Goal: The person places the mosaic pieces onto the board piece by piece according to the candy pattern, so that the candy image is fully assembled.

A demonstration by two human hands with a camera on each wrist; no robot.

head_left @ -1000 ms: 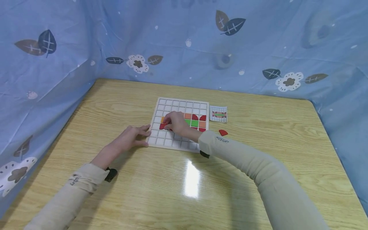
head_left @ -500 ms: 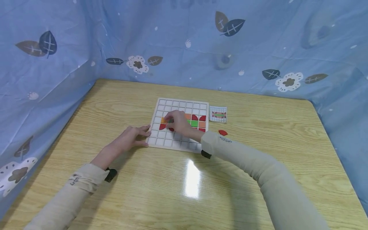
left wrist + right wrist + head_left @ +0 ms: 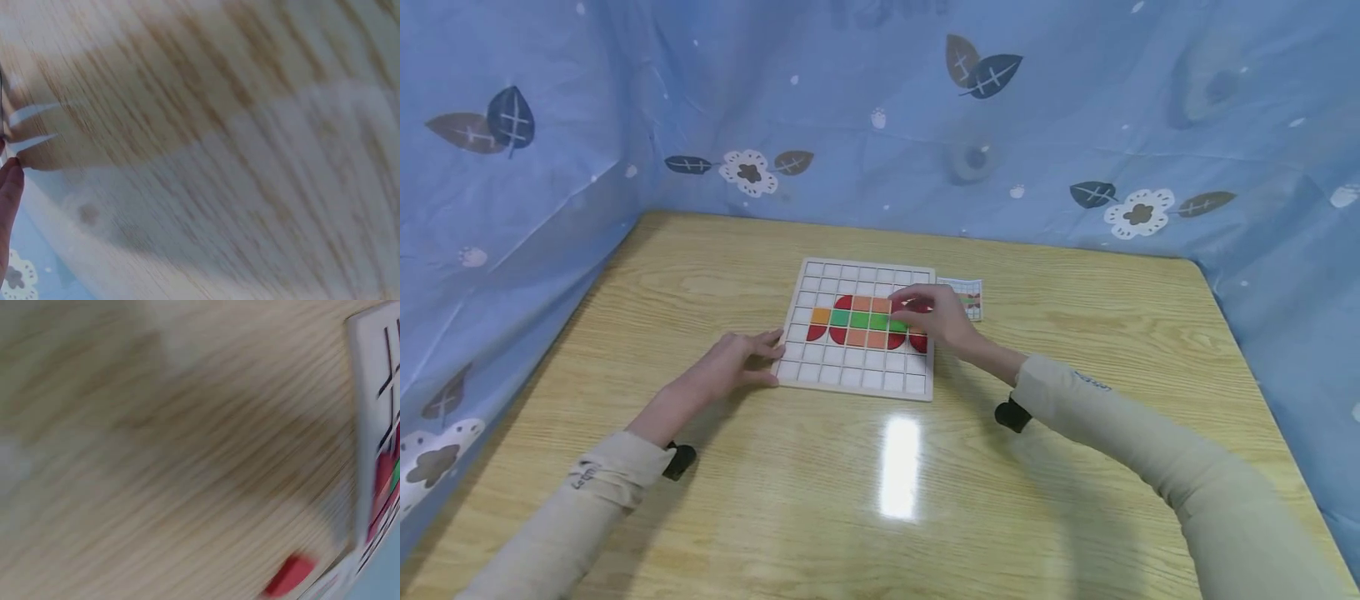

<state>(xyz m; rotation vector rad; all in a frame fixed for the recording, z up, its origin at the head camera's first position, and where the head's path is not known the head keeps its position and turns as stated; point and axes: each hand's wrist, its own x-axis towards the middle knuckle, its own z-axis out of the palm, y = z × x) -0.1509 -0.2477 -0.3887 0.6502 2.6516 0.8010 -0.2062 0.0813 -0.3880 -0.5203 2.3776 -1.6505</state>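
On the wooden table [image 3: 1075, 333] lies a white grid board [image 3: 857, 375] holding red, orange and green tiles [image 3: 859, 320] in its middle rows. Right hand [image 3: 936, 312] pinches a red tile [image 3: 916, 307] over the board's right side; left hand [image 3: 730, 367], fingers relaxed, touches its left edge.

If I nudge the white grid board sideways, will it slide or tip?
The grid board lies flat on the glossy wooden table, so it would probably slide, not tip. It looks thin and stiff, likely light. The left hand rests at its left edge, which may steady it. The coloured tiles sit in the cells and should ride along.
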